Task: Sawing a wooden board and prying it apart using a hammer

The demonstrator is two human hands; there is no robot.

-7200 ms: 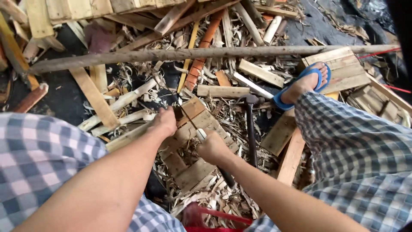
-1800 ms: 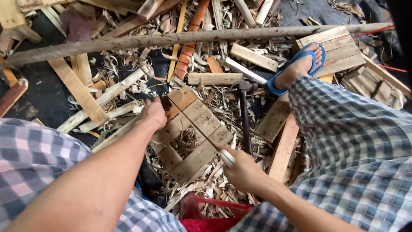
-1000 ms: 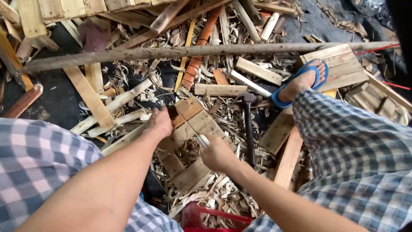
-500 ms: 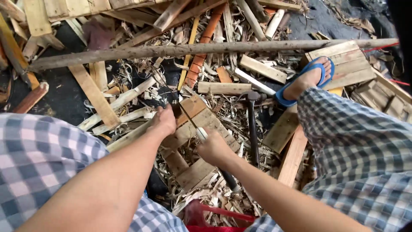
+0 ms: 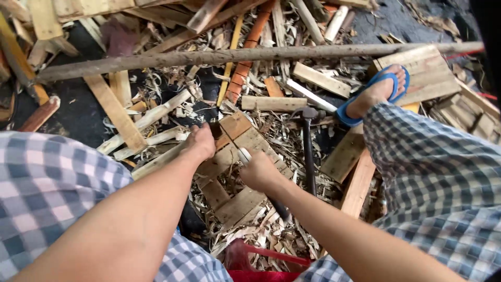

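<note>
Item: small wooden slat frame, pale raw timber, made of short flat boards nailed across two runners, lying tilted on a bed of wood shavings directly under your fingers.

Your left hand: fingers curled down over the frame's upper-left corner, pressing it; a dark tip shows just beyond the fingertips, too small to tell what it is.

Your right hand: fingers wrapped tight round a small pale-ended tool, its end poking out above the thumb and meeting the frame's middle slat; the kind of tool cannot be told.

Just right of your right fingers: hammer, dark handle, head up, lying on the shavings.

Beyond both hands: loose short plank; long rough pole lying crosswise; orange ribbed pipe.

Far right of the fingers: your foot in a blue flip-flop, resting on a slatted panel.

Below the wrists: red plastic piece.

Labels, packages, signs: none discernible.
</note>
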